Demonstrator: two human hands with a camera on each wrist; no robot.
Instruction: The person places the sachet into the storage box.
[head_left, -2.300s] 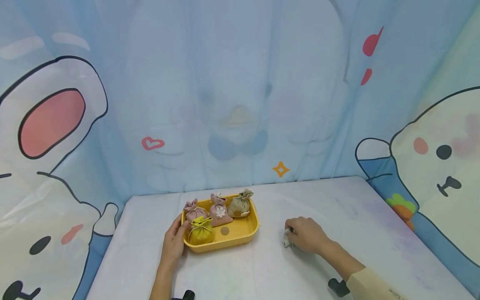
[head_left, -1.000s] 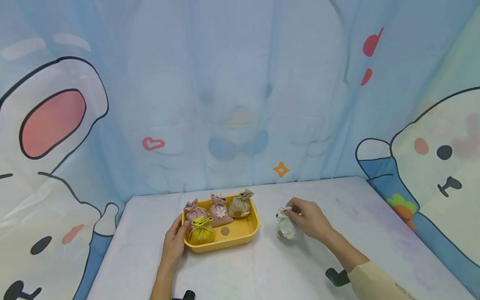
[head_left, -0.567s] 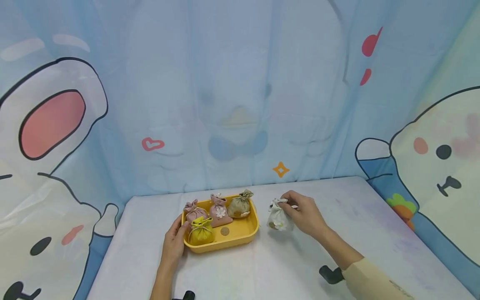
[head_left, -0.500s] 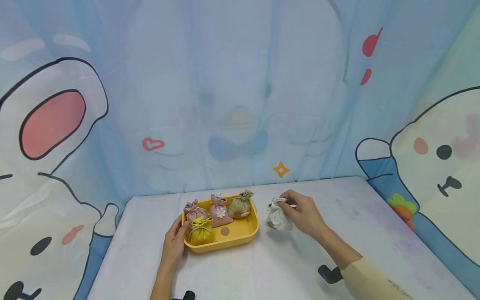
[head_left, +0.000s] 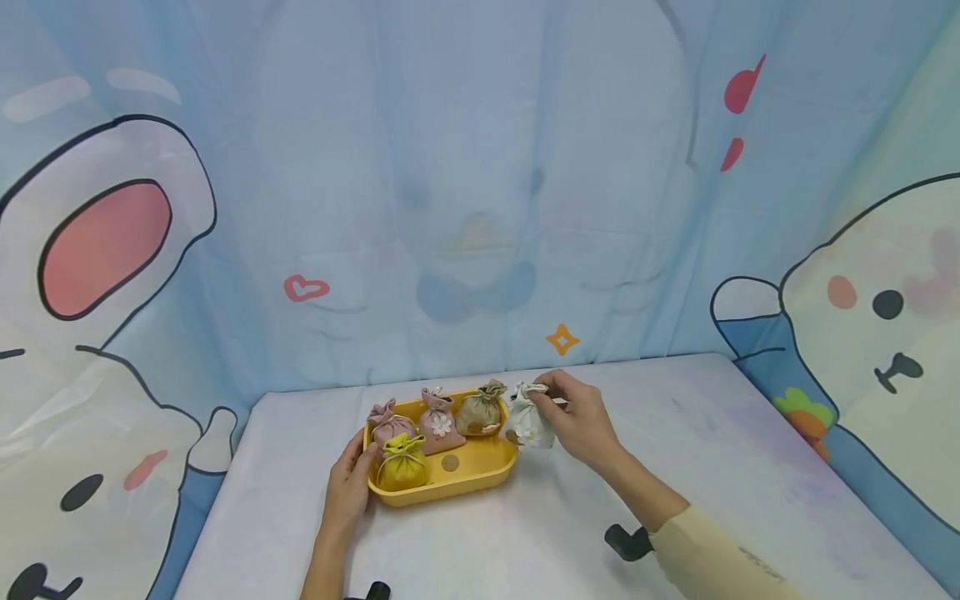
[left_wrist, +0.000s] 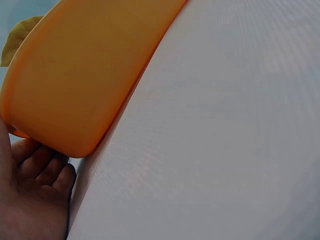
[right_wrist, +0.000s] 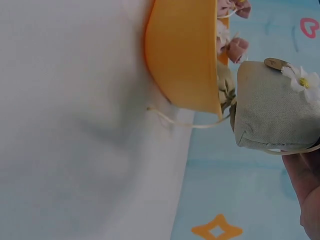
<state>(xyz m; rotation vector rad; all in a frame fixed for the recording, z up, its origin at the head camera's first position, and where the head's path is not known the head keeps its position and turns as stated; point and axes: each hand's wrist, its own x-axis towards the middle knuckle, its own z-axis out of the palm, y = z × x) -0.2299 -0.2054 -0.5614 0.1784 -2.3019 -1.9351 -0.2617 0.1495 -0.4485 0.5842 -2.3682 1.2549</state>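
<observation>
In the head view my right hand (head_left: 579, 417) pinches a small white drawstring pouch (head_left: 529, 423) by its gathered neck. The pouch hangs beside the right end of a yellow tray (head_left: 472, 482), overlapping its rim in this view. Seen from the right wrist, the pouch (right_wrist: 275, 107) carries a white flower and is off the table. My left hand (head_left: 349, 483) grips the tray's left end, thumb at the rim and fingers along the outer wall. Inside sit a yellow pouch (head_left: 403, 463), two pink pouches (head_left: 439, 427) and an olive-green pouch (head_left: 477, 414).
A white cloth covers the table (head_left: 450, 550). Behind it hangs a light blue curtain (head_left: 465, 167) with cartoon prints. A thin pale cord (right_wrist: 185, 124) trails near the tray's right end in the right wrist view. A round brown spot (head_left: 450, 462) shows on the tray floor.
My right hand has picked up the white pouch from the table and carried it left and up to the tray's right rim. The left hand and the tray have stayed put.
</observation>
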